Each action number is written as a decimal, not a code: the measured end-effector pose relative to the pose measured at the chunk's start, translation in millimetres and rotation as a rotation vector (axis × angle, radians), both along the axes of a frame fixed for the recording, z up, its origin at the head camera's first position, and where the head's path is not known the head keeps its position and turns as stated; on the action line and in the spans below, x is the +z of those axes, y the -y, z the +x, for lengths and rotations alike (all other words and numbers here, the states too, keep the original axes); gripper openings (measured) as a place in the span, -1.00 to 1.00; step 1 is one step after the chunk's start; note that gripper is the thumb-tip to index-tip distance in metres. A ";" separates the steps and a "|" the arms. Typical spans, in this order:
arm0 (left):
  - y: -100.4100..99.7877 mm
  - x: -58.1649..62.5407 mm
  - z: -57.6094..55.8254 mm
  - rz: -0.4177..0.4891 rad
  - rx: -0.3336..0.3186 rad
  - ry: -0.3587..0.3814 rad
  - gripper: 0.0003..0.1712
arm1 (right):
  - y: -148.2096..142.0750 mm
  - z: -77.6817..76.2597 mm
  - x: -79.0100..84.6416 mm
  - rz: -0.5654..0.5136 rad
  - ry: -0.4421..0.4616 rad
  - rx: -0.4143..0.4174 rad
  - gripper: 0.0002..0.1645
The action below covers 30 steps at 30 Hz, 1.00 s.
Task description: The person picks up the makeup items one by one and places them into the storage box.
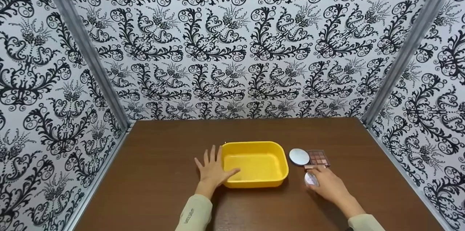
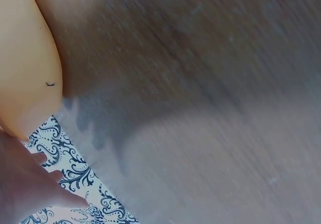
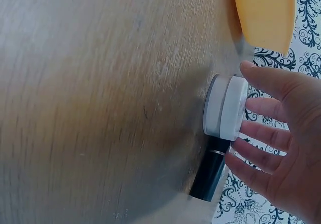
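Right wrist view shows the right hand (image 3: pixel 303 133), fingers spread loosely about a squat, round, white lidded jar (image 3: pixel 225 106) right of the yellow plastic basin (image 1: pixel 254 184). The left hand (image 1: pixel 211 171) spreads at the basin's left rim; right of the basin, a square palette (image 1: pixel 319 157) holds pinkish-brown pans.

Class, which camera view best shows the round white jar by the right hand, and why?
The right wrist view: the round white jar appears large and side-on. The head view shows it small, partly covered by the right hand; the left wrist view doesn't show it.
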<state>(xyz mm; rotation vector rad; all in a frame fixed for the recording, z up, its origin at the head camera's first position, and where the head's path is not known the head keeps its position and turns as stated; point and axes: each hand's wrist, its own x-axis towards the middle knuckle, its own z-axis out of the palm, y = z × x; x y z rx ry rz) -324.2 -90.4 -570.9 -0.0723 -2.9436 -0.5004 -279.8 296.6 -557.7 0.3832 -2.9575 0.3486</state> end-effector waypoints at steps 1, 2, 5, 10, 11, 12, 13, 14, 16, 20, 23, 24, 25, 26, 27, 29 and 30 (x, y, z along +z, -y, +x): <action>0.0 0.3 0.3 0.000 0.000 0.000 0.31 | 0.1 -0.1 -0.3 0.000 0.004 -0.002 -0.44; 0.1 0.2 0.4 0.000 0.001 0.000 0.31 | 0.2 -0.2 -0.7 0.001 0.007 -0.003 -0.44; 0.4 -0.1 1.8 0.002 0.005 0.001 0.31 | 0.7 -0.4 -1.7 0.005 0.011 -0.001 -0.45; 0.3 -2.5 2.3 0.017 0.006 -0.006 0.29 | 1.4 -1.1 -4.0 -0.014 -0.033 -0.001 -0.53; 0.4 -2.9 1.7 0.018 0.004 -0.013 0.29 | 1.3 -1.4 -4.2 -0.022 -0.043 -0.001 -0.55; 0.5 -3.2 1.3 0.022 0.002 -0.016 0.29 | 1.5 -1.9 -4.0 -0.029 -0.045 -0.001 -0.55; 0.7 -3.7 0.6 0.021 0.002 -0.019 0.28 | 1.7 -2.5 -3.6 -0.035 -0.043 -0.003 -0.56; 0.8 -3.8 0.2 0.018 0.004 -0.017 0.29 | 1.9 -3.1 -3.5 -0.039 -0.043 -0.007 -0.56; 1.0 -4.2 -0.3 0.020 0.001 -0.021 0.29 | 2.1 -4.0 -3.0 -0.040 -0.041 -0.011 -0.57; 0.8 -6.3 -0.5 0.026 0.002 -0.022 0.28 | 1.9 -3.9 -2.9 -0.031 -0.045 -0.018 -0.58; 0.9 -8.7 -1.0 0.043 0.004 -0.028 0.25 | 2.0 -3.4 -3.1 -0.029 -0.047 -0.022 -0.57; 0.9 -9.3 -1.2 0.049 0.003 -0.032 0.25 | 2.1 -3.3 -3.1 -0.031 -0.046 -0.023 -0.57; 1.0 -9.9 -1.6 0.050 0.006 -0.031 0.25 | 2.3 -3.5 -3.2 -0.033 -0.043 -0.025 -0.56; 1.1 -10.1 -1.9 0.056 0.005 -0.035 0.24 | 2.4 -3.5 -3.3 -0.035 -0.041 -0.028 -0.56; 1.3 -10.1 -2.1 0.062 0.004 -0.035 0.24 | 2.5 -3.6 -3.4 -0.038 -0.037 -0.031 -0.56; 1.5 -9.8 -2.7 0.065 0.005 -0.042 0.24 | 3.0 -3.9 -2.8 -0.039 -0.030 -0.033 -0.55; 1.5 -9.5 -2.8 0.066 0.004 -0.044 0.24 | 3.1 -4.2 -2.7 -0.039 -0.027 -0.034 -0.55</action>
